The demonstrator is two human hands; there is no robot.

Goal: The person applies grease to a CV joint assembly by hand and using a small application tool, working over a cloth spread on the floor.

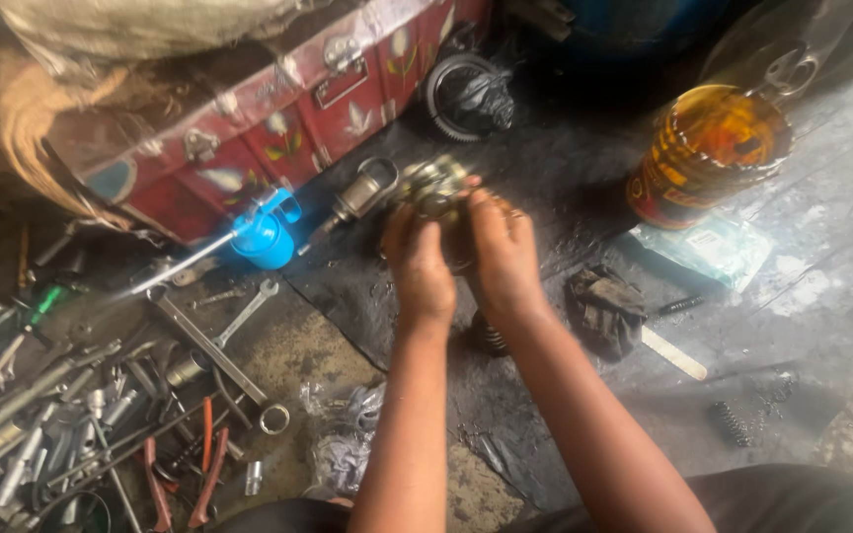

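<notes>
Both hands clasp a greasy metal part over a black, oily floor sheet.

The left hand (419, 265) and right hand (502, 252) curl their fingers around the knobbly, brass-tinged metal part (433, 186), held at the scene's middle. Far left stands a dented red metal trunk (278, 118); beside it lies a blue plastic oil can (264, 237). Dull steel spanners (211, 345) litter the near left. An amber bottle (708, 153) gleams far right.
</notes>
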